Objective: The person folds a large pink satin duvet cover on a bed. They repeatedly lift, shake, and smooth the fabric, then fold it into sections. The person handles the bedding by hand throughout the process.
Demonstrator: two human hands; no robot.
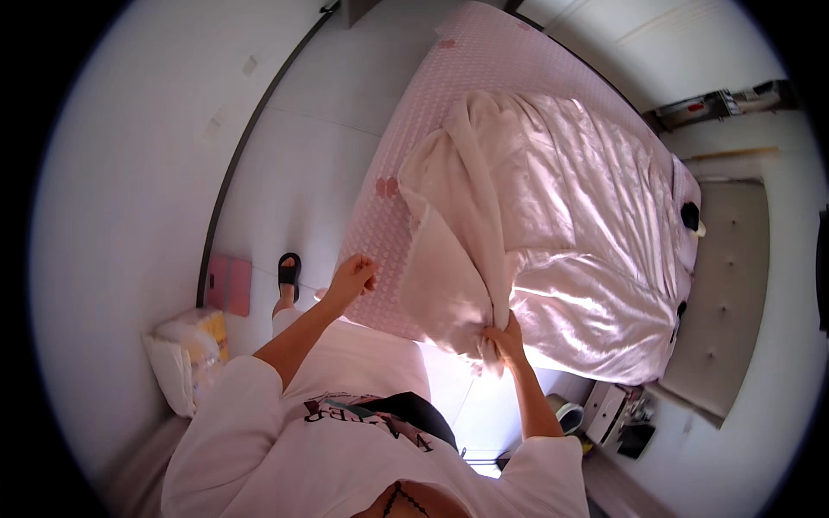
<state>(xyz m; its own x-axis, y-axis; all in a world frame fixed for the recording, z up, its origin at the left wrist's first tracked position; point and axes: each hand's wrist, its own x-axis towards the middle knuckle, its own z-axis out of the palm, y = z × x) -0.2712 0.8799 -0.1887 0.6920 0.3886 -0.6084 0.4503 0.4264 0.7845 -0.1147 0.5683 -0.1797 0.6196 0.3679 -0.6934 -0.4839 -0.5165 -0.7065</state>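
Note:
A pale pink duvet [570, 190] lies rumpled over the bed, its near left edge folded back and hanging in loose folds. My right hand [508, 341] grips the bunched near edge of this duvet at the bed's side. Beneath it, a pink patterned bed sheet [423, 112] shows along the left end of the bed. My left hand [354, 278] is over the near left corner of the sheet, its fingers curled in with nothing visible in them; it is apart from the duvet.
A padded grey headboard [721, 276] stands at the right. Near it is a white nightstand [604, 406] with small items. On the floor at left lie a pink flat square [229, 285] and a plastic bag [186, 354]. My foot wears a black slipper [290, 269].

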